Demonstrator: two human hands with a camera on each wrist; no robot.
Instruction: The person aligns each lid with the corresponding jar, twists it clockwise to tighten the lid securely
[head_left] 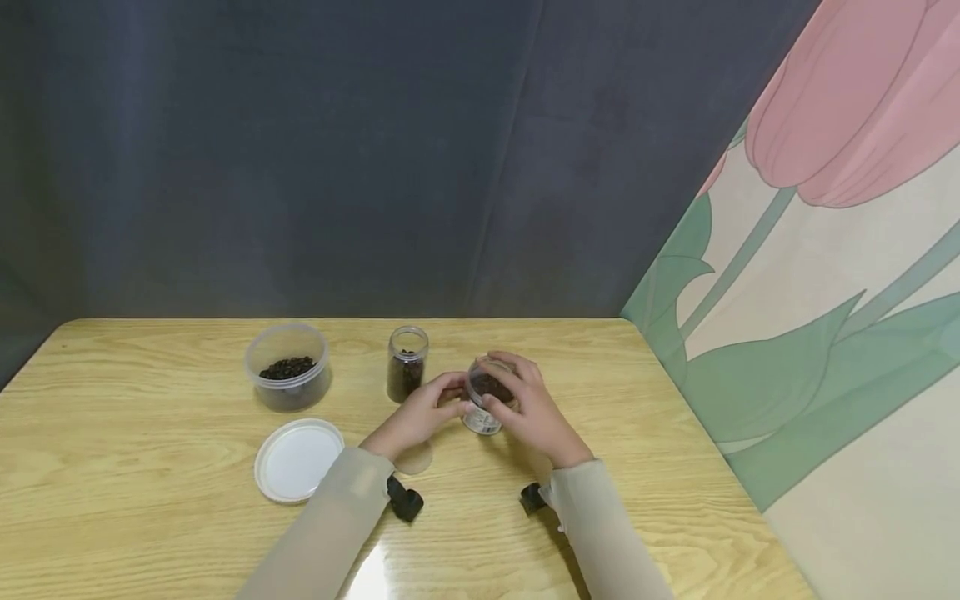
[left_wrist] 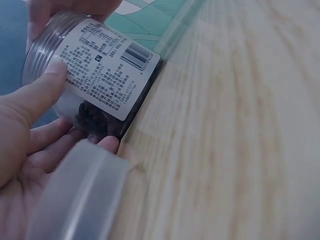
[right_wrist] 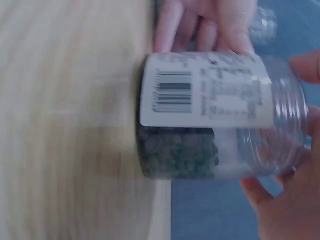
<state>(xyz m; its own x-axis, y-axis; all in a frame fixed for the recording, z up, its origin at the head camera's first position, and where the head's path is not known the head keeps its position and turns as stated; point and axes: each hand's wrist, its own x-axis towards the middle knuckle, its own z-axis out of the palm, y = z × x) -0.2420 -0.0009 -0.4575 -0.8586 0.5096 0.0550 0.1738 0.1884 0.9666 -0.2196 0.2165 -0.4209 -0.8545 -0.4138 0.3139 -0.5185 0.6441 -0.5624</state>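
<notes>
A clear plastic jar with a white printed label and dark contents stands on the wooden table, between both hands. My left hand holds its side. In the left wrist view, the thumb lies on the label and the fingers pass beneath the jar's side. My right hand grips the jar's ridged neck from above, fingers and thumb spread round it. Whether a clear lid sits on the neck, I cannot tell. Just left stands a second clear jar, topless, with dark pieces inside.
A round clear tub of dark pieces stands at the back left. In front of it lies a white lid, partly behind the left sleeve. A pale disc lies by the left wrist. A dark curtain hangs behind the table.
</notes>
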